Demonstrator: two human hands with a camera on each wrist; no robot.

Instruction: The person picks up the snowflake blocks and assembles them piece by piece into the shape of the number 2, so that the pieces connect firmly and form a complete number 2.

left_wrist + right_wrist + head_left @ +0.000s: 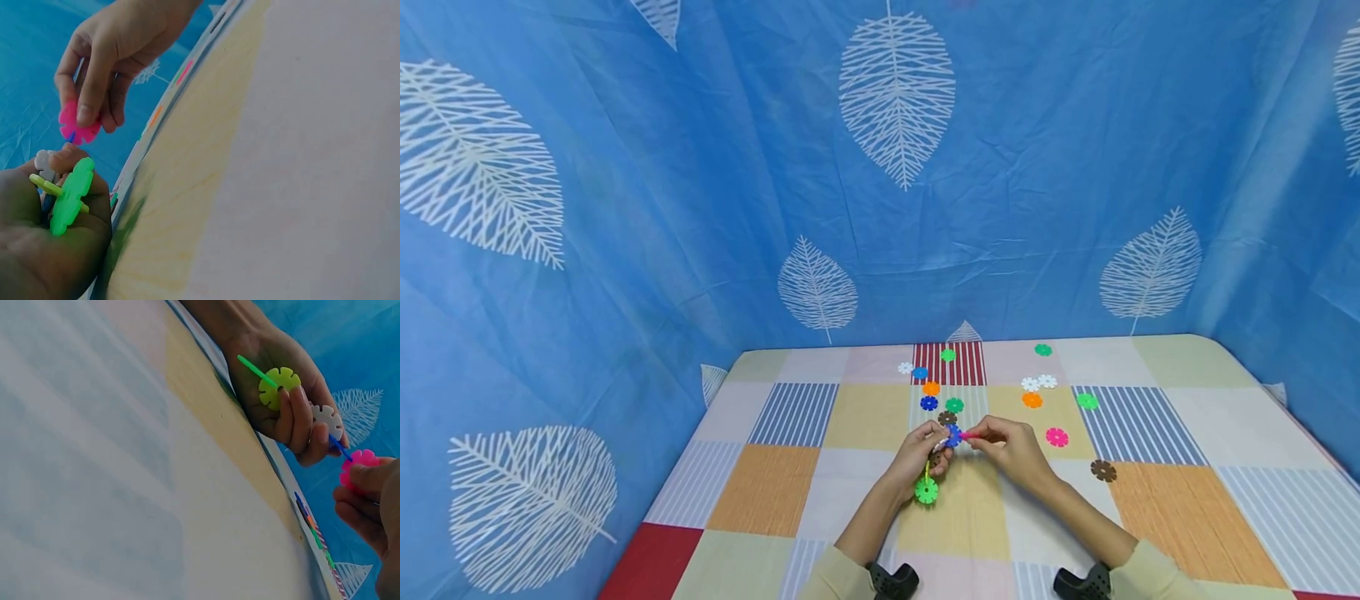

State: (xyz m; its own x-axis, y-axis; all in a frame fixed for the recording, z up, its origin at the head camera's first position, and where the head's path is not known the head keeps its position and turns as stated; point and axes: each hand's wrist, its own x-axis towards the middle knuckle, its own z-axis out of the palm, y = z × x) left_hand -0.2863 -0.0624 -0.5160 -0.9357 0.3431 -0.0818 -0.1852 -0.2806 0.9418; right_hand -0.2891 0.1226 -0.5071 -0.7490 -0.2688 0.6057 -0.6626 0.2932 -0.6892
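My left hand (919, 454) grips a chain of notched plastic discs. In it are a green disc (73, 195), a yellow disc (279, 387), a white disc (327, 422) and a blue disc (953, 436). The green one hangs out below the palm, set crosswise to the yellow. Thumb and fingers of my right hand (1015, 450) pinch a pink disc (359, 469). The pink disc's edge meets the blue disc's edge, the two crosswise to each other. Part of the chain is hidden behind the left fingers.
Loose discs lie on the patchwork cloth (767, 492): a brown disc (1103, 471) and a pink disc (1057, 437) to the right, an orange disc (1032, 400) and white discs (1047, 381) farther back, several others beyond the hands. A blue leaf-print curtain (1000, 208) stands behind.
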